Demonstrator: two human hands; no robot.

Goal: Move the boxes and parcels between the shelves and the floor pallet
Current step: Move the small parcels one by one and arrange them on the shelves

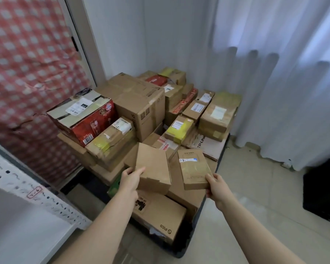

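Above the PICO box [161,216], fingers of our left hand [131,181] clamp a plain box [154,167], right hand [216,187] a labelled box [194,169], both lengthwise away.

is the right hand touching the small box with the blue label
Touching. The head view shows the right hand gripping the near right corner of the labelled box, with the thumb lying on its top face.

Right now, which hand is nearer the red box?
Left. The left hand, gripping a plain box, is just right of and in front of the red box; the right hand, gripping a labelled box, is farther right.
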